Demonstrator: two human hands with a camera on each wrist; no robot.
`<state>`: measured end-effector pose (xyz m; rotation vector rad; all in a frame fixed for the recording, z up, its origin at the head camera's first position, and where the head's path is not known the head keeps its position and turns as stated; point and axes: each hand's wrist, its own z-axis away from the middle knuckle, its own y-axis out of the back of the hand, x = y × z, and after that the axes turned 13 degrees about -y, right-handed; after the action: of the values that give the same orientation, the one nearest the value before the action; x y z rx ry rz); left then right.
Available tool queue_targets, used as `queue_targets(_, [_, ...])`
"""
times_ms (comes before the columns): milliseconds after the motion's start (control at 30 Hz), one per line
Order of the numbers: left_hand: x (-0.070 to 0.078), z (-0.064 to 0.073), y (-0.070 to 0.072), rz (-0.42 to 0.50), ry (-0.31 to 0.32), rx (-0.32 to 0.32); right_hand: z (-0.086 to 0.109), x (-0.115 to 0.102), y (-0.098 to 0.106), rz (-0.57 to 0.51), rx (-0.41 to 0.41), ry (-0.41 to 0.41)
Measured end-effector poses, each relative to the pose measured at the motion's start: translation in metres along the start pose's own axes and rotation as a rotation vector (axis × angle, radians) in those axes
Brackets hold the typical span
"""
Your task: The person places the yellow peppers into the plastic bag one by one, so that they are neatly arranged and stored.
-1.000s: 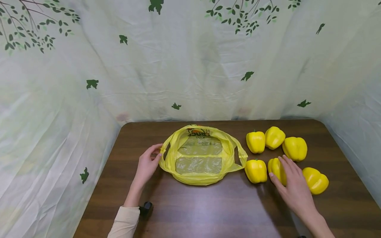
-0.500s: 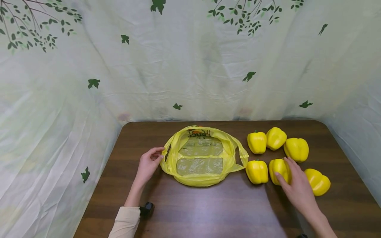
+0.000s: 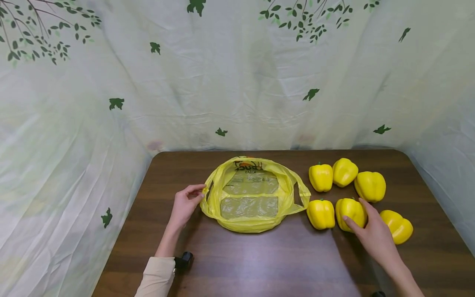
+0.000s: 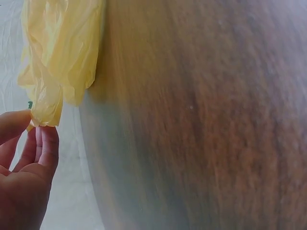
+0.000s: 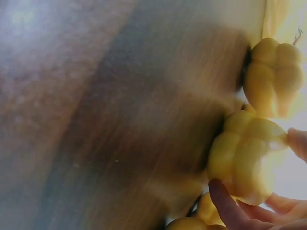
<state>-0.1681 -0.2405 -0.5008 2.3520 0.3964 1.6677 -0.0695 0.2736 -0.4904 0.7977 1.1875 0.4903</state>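
Observation:
A yellow plastic bag [image 3: 256, 225] lies spread with its mouth facing up on the table. At its left side my left hand [image 3: 185, 206] pinches a bag handle; the left wrist view shows the handle's end [image 4: 47, 108] between thumb and fingers. My right hand [image 3: 377, 235] holds a yellow bell pepper [image 3: 348, 212] still standing on the table, thumb at its front and fingers on its right side. The right wrist view shows thumb and fingers around this bell pepper [image 5: 240, 155]. Its far side is hidden there by glare.
Other yellow bell peppers surround the held one: one at its left [image 3: 320, 214] beside the bag, one at its right [image 3: 397, 227] partly behind the hand, and a back row [image 3: 345, 172]. The brown wooden table [image 3: 259, 268] ends at a leaf-printed cloth [image 3: 237, 82].
My right hand has shifted slightly right around the bell pepper, uncovering more of its top and front. The left hand keeps its place at the bag handle.

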Motion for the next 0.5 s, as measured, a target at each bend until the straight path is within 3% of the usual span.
queue_targets(167, [0.001, 0.0, 0.0, 0.016, -0.003, 0.0, -0.003, -0.002, 0.0, 0.014, -0.018, -0.042])
queue_targets(400, [0.043, -0.001, 0.003, 0.009, 0.046, -0.045, -0.005, -0.002, -0.001, -0.007, -0.052, -0.079])
queue_targets(500, [0.043, -0.001, 0.003, 0.01, 0.045, -0.041, -0.005, -0.002, -0.001, -0.02, -0.054, -0.084])
